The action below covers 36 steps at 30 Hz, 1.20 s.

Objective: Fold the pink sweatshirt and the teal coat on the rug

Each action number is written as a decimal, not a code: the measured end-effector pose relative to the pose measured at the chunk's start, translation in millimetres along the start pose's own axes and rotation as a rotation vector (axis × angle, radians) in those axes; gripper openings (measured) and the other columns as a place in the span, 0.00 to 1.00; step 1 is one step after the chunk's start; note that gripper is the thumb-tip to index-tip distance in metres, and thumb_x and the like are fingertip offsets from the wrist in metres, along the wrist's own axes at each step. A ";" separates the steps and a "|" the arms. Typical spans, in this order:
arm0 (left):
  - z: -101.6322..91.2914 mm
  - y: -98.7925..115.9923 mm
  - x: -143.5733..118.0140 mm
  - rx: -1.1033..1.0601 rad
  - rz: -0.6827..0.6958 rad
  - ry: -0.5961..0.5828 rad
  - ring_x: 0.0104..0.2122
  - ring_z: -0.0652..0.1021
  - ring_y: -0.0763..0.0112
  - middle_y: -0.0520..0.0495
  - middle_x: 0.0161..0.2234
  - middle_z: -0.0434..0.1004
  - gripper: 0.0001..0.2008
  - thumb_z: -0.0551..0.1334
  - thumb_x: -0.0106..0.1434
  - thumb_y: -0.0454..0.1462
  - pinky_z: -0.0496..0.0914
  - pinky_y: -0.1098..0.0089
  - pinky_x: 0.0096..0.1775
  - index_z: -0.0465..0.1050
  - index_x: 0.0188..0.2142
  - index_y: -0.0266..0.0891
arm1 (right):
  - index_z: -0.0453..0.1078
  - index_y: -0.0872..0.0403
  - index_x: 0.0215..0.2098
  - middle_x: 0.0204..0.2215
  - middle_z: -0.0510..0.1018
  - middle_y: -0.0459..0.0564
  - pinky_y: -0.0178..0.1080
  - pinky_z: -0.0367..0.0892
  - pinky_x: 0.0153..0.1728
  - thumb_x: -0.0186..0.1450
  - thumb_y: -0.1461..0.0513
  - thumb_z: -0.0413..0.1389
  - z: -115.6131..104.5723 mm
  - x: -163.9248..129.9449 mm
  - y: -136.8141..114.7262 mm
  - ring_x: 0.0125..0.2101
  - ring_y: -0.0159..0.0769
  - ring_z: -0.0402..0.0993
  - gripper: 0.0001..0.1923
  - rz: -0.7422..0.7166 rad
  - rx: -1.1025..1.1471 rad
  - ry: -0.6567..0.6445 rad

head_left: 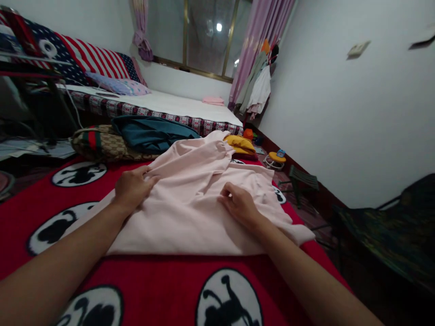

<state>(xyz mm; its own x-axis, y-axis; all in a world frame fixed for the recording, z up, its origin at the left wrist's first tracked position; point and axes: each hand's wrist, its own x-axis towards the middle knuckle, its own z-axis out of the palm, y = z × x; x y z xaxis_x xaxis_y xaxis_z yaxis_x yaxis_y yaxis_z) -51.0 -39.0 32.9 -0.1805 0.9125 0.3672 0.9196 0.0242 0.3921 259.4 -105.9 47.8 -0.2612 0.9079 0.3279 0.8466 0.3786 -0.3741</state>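
Two hands — left hand (132, 188), right hand (239, 204) — one pink garment (190, 203)

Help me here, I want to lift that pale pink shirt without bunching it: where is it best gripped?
Probably by the two outer edges of the pale pink shirt, coming from the near side, where the left hand and right hand already rest. It lies spread flat on the red blanket, with its far end rumpled, so the flat side edges look easiest to pinch.

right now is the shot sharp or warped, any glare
Head view: wide-lens warp bends the wall and window, where a lamp glare spot shows; light is dim and even; both hands, left and right, and the pink garment look sharp; forearms cast soft shadows.
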 end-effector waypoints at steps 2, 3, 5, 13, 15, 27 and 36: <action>-0.4 -4.2 1.4 0.070 -0.026 -0.064 0.40 0.78 0.49 0.37 0.39 0.80 0.25 0.57 0.60 0.53 0.67 0.62 0.36 0.74 0.50 0.40 | 0.67 0.52 0.31 0.30 0.76 0.45 0.34 0.57 0.33 0.62 0.61 0.59 8.9 4.4 1.9 0.32 0.33 0.69 0.05 0.007 -0.014 -0.032; -0.8 -5.1 1.7 0.095 -0.026 -0.094 0.40 0.77 0.47 0.35 0.41 0.79 0.27 0.55 0.61 0.54 0.67 0.61 0.36 0.74 0.50 0.40 | 0.68 0.52 0.31 0.31 0.76 0.46 0.33 0.58 0.33 0.61 0.61 0.60 12.0 4.4 4.0 0.33 0.34 0.70 0.05 0.024 -0.010 -0.052; -2.0 -5.3 1.4 0.113 -0.023 -0.132 0.42 0.77 0.45 0.33 0.42 0.78 0.28 0.50 0.64 0.54 0.67 0.59 0.36 0.74 0.50 0.39 | 0.70 0.52 0.35 0.33 0.78 0.47 0.34 0.58 0.34 0.62 0.58 0.59 13.3 0.9 9.5 0.34 0.34 0.72 0.06 0.087 0.003 -0.069; 4.0 -1.5 2.1 0.134 -0.047 -0.155 0.45 0.76 0.43 0.31 0.45 0.78 0.29 0.49 0.65 0.53 0.69 0.58 0.39 0.74 0.52 0.38 | 0.74 0.53 0.33 0.30 0.80 0.53 0.38 0.56 0.30 0.65 0.53 0.53 -9.4 -4.3 40.0 0.32 0.42 0.74 0.13 0.294 -0.439 -0.019; 7.8 -1.8 1.3 0.168 0.003 -0.134 0.44 0.77 0.44 0.33 0.43 0.78 0.27 0.49 0.65 0.51 0.69 0.58 0.39 0.75 0.51 0.39 | 0.73 0.54 0.35 0.34 0.80 0.54 0.38 0.57 0.32 0.66 0.58 0.52 -7.6 6.2 44.9 0.34 0.41 0.74 0.10 0.249 -0.482 0.053; 17.7 43.3 49.2 -0.017 0.110 -0.242 0.43 0.78 0.51 0.40 0.42 0.80 0.18 0.63 0.57 0.44 0.70 0.63 0.41 0.78 0.44 0.40 | 0.73 0.50 0.33 0.31 0.80 0.46 0.36 0.60 0.32 0.61 0.60 0.53 40.4 41.8 42.1 0.33 0.37 0.74 0.07 0.308 -0.047 0.189; 79.7 136.3 108.3 -0.310 0.177 -0.298 0.31 0.78 0.62 0.36 0.35 0.79 0.13 0.64 0.57 0.37 0.69 0.69 0.30 0.75 0.38 0.29 | 0.70 0.54 0.32 0.25 0.75 0.46 0.35 0.67 0.29 0.59 0.50 0.56 45.3 42.0 63.0 0.27 0.33 0.72 0.16 0.351 0.685 0.347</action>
<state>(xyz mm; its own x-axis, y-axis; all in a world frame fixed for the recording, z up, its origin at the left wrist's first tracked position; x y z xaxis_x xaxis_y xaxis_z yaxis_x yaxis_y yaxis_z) 82.6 95.6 58.9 0.1197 0.9702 0.2105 0.7716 -0.2243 0.5953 280.7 -35.7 -1.2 0.2165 0.9289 0.3004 0.3542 0.2120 -0.9108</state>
